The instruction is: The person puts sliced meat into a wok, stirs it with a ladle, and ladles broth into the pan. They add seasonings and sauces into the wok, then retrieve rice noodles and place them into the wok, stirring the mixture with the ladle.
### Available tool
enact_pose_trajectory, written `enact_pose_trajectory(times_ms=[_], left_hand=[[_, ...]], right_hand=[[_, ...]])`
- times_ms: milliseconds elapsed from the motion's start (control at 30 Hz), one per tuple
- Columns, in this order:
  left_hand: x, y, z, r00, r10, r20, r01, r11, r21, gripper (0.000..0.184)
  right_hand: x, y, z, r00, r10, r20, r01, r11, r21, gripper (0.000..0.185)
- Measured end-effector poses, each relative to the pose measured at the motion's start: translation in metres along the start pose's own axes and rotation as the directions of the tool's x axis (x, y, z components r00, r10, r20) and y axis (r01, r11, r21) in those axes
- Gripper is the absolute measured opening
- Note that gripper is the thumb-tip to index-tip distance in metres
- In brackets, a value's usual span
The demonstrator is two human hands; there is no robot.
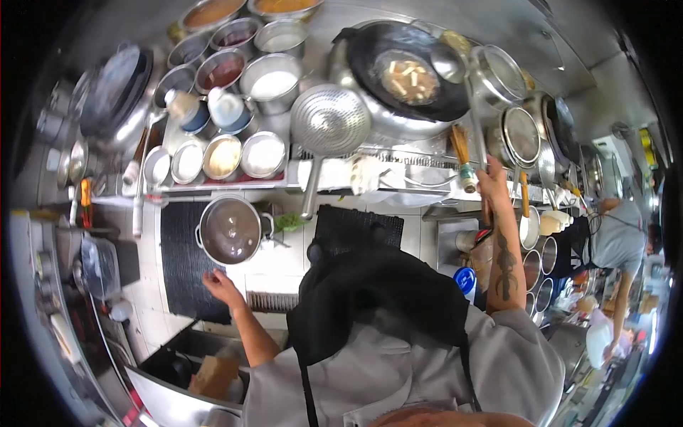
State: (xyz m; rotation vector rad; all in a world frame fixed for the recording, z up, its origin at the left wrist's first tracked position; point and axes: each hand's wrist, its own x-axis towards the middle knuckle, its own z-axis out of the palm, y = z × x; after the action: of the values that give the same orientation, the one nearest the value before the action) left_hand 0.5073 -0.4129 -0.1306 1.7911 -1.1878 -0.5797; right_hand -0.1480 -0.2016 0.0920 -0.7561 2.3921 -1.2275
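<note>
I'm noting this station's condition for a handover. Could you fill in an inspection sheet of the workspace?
Surface: steel range, crowded with cookware.
Job's things: wok holds pale pieces in liquid; ladle has its bowl at the wok's right side.
Clutter: strainer, handle overhanging the front edge; four small tubs; two squeeze bottles; green sprigs beside the large pot.
Grips: right hand appears closed on the ladle's handle; left hand is near the large pot, no held item visible.
Cables: nothing seen.
Surroundings: black floor mat; another person at far right.
</note>
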Motion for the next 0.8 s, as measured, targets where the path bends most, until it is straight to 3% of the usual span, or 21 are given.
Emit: enact_pose_trajectory(times_ms=[33, 100, 133, 167, 233, 300, 333, 367, 400, 433, 500, 567, 600, 700, 733, 800], left_hand=[[-0.002, 0.035, 0.001, 0.995, 0.101, -0.025, -0.100, 0.995, 0.027, 0.039], [-0.010, 0.099, 0.011, 0.976, 0.218, -0.010, -0.218, 0.972, -0.082, 0.035], [-0.020, 0.139, 0.019, 0.950, 0.313, 0.016, -0.311, 0.948, -0.071, 0.030], [-0.032, 0.171, 0.035, 0.932, 0.353, 0.080, -0.342, 0.931, -0.132, 0.029], [-0.059, 0.233, 0.074, 0.874, 0.447, 0.190, -0.397, 0.883, -0.250, 0.025], [-0.103, 0.281, 0.124, 0.780, 0.528, 0.336, -0.487, 0.849, -0.205, 0.023], [-0.139, 0.331, 0.140, 0.728, 0.473, 0.496, -0.387, 0.881, -0.272, 0.023], [-0.163, 0.351, 0.171, 0.512, 0.721, 0.466, -0.609, 0.688, -0.395, 0.024], [-0.194, 0.377, 0.198, 0.442, 0.720, 0.535, -0.553, 0.689, -0.468, 0.025], [-0.218, 0.401, 0.223, 0.294, 0.784, 0.547, -0.662, 0.580, -0.475, 0.028], [-0.256, 0.435, 0.278, 0.129, 0.885, 0.448, -0.789, 0.365, -0.495, 0.032], [-0.272, 0.444, 0.330, 0.068, 0.901, 0.429, -0.852, 0.276, -0.445, 0.027], [-0.275, 0.446, 0.351, 0.037, 0.906, 0.422, -0.880, 0.230, -0.416, 0.025], [-0.272, 0.449, 0.385, 0.073, 0.769, 0.635, -0.897, 0.328, -0.295, 0.016], [-0.270, 0.448, 0.393, 0.097, 0.800, 0.592, -0.911, 0.310, -0.270, 0.018], [-0.267, 0.445, 0.395, 0.101, 0.761, 0.641, -0.923, 0.311, -0.224, 0.018]], right_hand=[[0.015, 0.018, 0.002, 0.999, -0.014, 0.036, 0.012, 0.999, 0.041, 0.040], [0.038, 0.036, 0.011, 0.995, -0.098, -0.014, 0.097, 0.991, -0.093, 0.041], [0.053, 0.040, 0.011, 0.996, -0.004, 0.085, 0.014, 0.993, -0.114, 0.041], [0.068, 0.051, 0.021, 0.996, -0.069, 0.058, 0.076, 0.989, -0.125, 0.038], [0.071, 0.031, 0.024, 0.983, -0.008, 0.183, 0.021, 0.997, -0.069, 0.037], [0.081, 0.033, 0.010, 0.962, 0.022, 0.272, -0.053, 0.993, 0.106, 0.032], [0.088, 0.035, 0.003, 0.946, 0.031, 0.324, -0.095, 0.978, 0.185, 0.030], [0.097, 0.035, -0.007, 0.942, -0.006, 0.336, -0.061, 0.980, 0.190, 0.031], [0.102, 0.035, -0.020, 0.936, -0.038, 0.349, -0.032, 0.981, 0.192, 0.032], [0.105, 0.033, -0.033, 0.930, -0.067, 0.361, -0.005, 0.981, 0.194, 0.034], [0.120, 0.034, -0.046, 0.957, -0.085, 0.276, 0.084, 0.996, 0.014, 0.036], [0.141, 0.057, -0.046, 0.964, -0.208, 0.166, 0.232, 0.962, -0.142, 0.037], [0.143, 0.058, -0.046, 0.975, -0.159, 0.157, 0.177, 0.978, -0.108, 0.038], [0.151, 0.080, -0.035, 0.968, -0.130, 0.213, 0.147, 0.987, -0.070, 0.036], [0.148, 0.077, -0.042, 0.927, -0.005, 0.375, -0.020, 0.998, 0.061, 0.033], [0.145, 0.085, -0.042, 0.905, -0.043, 0.423, -0.014, 0.991, 0.131, 0.033]])
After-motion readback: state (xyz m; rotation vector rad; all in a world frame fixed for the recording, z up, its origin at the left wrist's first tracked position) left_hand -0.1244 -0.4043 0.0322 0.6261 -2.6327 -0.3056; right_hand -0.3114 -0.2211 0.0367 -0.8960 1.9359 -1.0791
